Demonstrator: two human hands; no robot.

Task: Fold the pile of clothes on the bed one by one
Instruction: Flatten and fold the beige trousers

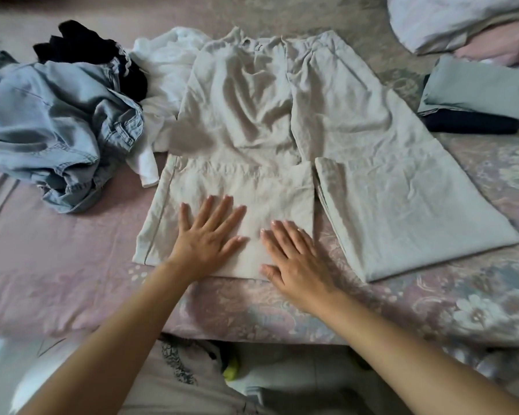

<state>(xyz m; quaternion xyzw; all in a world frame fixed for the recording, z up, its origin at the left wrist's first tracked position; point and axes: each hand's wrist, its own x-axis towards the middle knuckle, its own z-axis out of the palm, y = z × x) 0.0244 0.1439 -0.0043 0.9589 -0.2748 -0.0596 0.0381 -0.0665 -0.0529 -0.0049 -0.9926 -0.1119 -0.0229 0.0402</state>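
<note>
Beige trousers (282,145) lay spread on the bed (57,280); left hand (210,235) and right hand (294,265) pressed one leg, fingers straight, holding nothing.

- Along the bed's (57,280) near-left edge we see bare sheet, open for a hand to pass.
- A crumpled denim heap (57,127), a black garment (90,52) and a white garment (165,73) crowd the far-left side.
- The beige trousers (357,163) cover the middle.
- Folded clothes (477,97) and a pillow (462,16) block the far-right corner.
- We see bare floral sheet by the near-right edge.
</note>
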